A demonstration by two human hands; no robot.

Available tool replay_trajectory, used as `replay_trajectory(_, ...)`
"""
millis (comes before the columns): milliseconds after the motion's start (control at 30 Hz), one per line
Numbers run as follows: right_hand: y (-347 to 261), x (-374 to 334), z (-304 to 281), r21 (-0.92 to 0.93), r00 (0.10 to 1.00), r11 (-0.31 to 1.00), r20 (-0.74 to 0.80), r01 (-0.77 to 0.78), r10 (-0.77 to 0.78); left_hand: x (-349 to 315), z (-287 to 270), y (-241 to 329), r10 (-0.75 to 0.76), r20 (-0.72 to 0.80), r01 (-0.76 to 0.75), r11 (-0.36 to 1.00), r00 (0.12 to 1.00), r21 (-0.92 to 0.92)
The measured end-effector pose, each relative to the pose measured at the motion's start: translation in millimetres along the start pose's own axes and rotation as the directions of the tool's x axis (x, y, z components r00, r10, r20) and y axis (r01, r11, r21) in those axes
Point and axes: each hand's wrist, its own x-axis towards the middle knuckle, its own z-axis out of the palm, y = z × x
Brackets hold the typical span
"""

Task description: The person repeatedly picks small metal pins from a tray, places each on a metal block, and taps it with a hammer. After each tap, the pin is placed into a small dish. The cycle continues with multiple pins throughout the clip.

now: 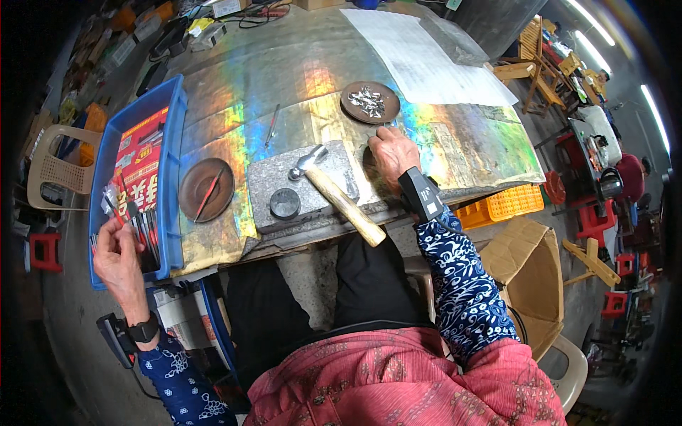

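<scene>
My left hand (119, 259) is at the near end of a blue tray (180, 106), its thumb and fingers closed round a thin red-and-dark tool (129, 210). Several similar slim tools (150, 231) stand beside it in the tray. My right hand (395, 156) rests on the table with curled fingers, just in front of a brown dish (348, 106) of small silvery pieces (371, 101). What its fingers hold, if anything, is hidden. Between my hands, a hammer (341, 202) with a wooden handle lies across a grey stone block (263, 177), next to a round black piece (285, 204).
Left of the block is a brown dish (186, 193) with a red stick (209, 195). A slim metal tool (273, 125) lies behind the block. White sheeting (419, 64) covers the far right. An open cardboard box (526, 263) and an orange crate (504, 206) stand off the near right edge.
</scene>
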Motion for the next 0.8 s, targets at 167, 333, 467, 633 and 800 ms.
replay_trajectory(167, 0, 8, 2, -0.131, 0.995, 0.988, 0.073, 0.076, -0.067, -16, 40, 45, -0.076, 0.200, 0.157, 0.890, 0.977, -0.428)
replay_trajectory(333, 1, 12, -9, -0.084, 0.989, 0.991, 0.121, 0.101, -0.090, -36, 82, 76, -0.025, 0.348, 0.246, 0.754, 0.937, -0.609)
replay_trajectory(467, -3, 4, -30, 0.048, 0.972, 0.987, 0.187, -0.151, 0.139, -46, 108, 86, 0.067, 0.408, 0.232, 0.736, 0.910, -0.637)
replay_trajectory(633, -16, -12, -57, 0.325, 0.969, 0.913, 0.099, -0.246, 0.226, -53, 130, 87, 0.044, 0.416, 0.249, 0.742, 0.908, -0.622)
replay_trajectory(800, -38, -23, -77, 0.516, 0.952, 0.811, 0.029, -0.275, 0.305, -62, 137, 81, 0.033, 0.374, 0.218, 0.762, 0.927, -0.610)
